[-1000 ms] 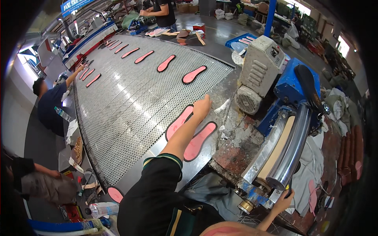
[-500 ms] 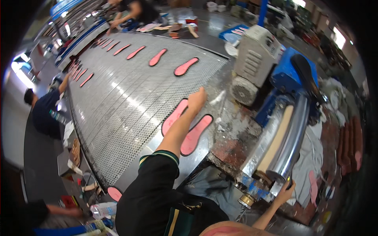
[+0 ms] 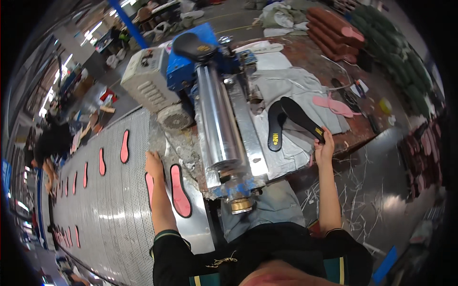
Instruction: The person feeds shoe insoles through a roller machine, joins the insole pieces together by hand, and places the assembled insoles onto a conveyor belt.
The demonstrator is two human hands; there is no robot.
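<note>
My left hand (image 3: 153, 164) lies flat on a pink insole (image 3: 150, 188) on the perforated metal conveyor belt (image 3: 109, 209). A second pink insole with a black rim (image 3: 180, 190) lies right beside it. My right hand (image 3: 324, 145) grips the end of a black insole (image 3: 300, 118) over the grey cloth (image 3: 286, 95) on the work table. Another black insole (image 3: 275, 127) rests on that cloth just to the left. Between my arms stands a roller machine with a shiny steel cylinder (image 3: 215, 124).
Several more pink insoles (image 3: 124, 147) ride the belt toward the far left. A person in black (image 3: 50, 140) bends over the belt's far side. The machine's blue housing (image 3: 191, 66) and grey motor (image 3: 148, 86) stand behind the roller. Stacked brown soles (image 3: 334, 33) sit at the table's back.
The view has swung to the right, bringing the table and my right hand into sight. My right hand now holds a black insole. My left hand stays on the pink insole.
</note>
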